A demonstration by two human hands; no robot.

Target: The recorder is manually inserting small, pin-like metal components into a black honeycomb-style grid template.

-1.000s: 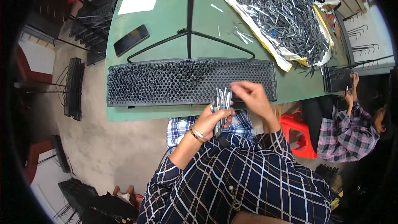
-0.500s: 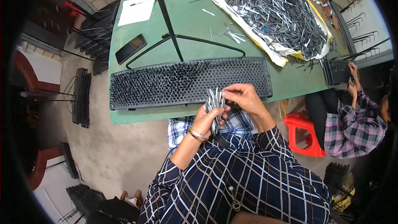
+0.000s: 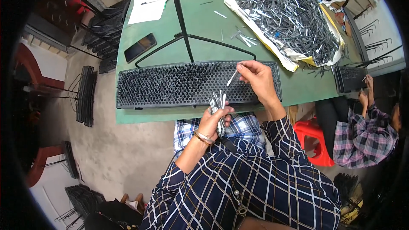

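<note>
The left hand [image 3: 211, 121] gripped a bunch of strips [image 3: 218, 101]; at its two o'clock, the right hand [image 3: 260, 81] pinched one strip [image 3: 232, 78] above the tray [image 3: 216, 76].

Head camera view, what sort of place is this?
Probably a small assembly workshop: there's a perforated black panel on a green table, a big heap of thin strips, and another person nearby with hands at a dark panel.

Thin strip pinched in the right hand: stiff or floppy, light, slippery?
Probably fairly stiff: the strip sticks out straight from the right hand with no visible droop. Likely light, being so slender and held only at one end by the fingertips. Possibly a bit slippery, since its surface catches a bright shine.
</note>
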